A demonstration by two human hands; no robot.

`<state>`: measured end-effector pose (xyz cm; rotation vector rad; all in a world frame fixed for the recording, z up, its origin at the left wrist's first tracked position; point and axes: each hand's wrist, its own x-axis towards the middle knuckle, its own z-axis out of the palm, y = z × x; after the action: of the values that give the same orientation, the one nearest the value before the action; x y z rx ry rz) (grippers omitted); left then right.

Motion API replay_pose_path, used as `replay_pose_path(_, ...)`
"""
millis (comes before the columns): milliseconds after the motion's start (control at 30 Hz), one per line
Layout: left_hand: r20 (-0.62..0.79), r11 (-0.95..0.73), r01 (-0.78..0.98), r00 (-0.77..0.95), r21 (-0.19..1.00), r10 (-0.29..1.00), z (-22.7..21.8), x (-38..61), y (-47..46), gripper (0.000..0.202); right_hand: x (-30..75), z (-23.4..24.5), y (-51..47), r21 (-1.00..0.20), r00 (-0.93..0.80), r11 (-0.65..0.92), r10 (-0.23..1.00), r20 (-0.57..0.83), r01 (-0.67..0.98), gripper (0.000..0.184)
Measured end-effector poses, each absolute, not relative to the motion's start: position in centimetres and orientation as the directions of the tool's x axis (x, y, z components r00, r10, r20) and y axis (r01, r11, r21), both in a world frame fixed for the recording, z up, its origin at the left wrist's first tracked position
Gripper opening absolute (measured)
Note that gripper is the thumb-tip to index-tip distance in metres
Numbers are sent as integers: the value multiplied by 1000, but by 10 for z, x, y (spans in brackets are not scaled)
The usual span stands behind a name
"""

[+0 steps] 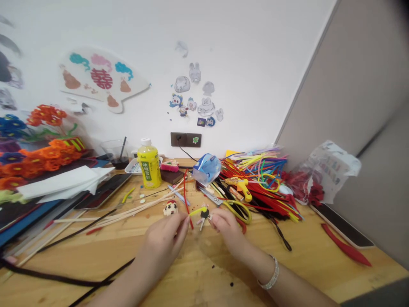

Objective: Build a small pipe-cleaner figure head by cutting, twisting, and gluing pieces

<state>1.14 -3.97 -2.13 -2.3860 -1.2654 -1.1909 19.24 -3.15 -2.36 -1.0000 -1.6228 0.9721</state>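
My left hand (166,236) pinches one end of a short yellow pipe cleaner (197,211) over the middle of the table. Its other end reaches a small figure with a dark round part (205,213) and pale limb-like bits. My right hand (227,228) has its fingers closed on the side of this small figure, which is too small to make out fully. Just behind my left hand lies a cream doll head (170,207) with a red top. A red pipe cleaner (185,198) runs upright between the hands, and scissors (212,197) lie beyond them.
A yellow glue gun (242,187) rests on a heap of coloured pipe cleaners (255,170). A yellow drink bottle (148,164) stands behind pale sticks (134,209). Orange flowers (47,160) fill the left; a phone (343,226) lies right.
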Motion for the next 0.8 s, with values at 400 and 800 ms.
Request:
replay_pose_path(400, 763, -660, 747, 376, 86, 525, -21, 11, -39, 18, 196, -18, -30, -908, -146, 371, 926, 347, 195, 27)
replay_pose_path(800, 780, -695, 718, 407, 49, 475, -21, 12, -40, 15, 199, -15, -29, -889, -189, 396, 914, 359, 230, 28)
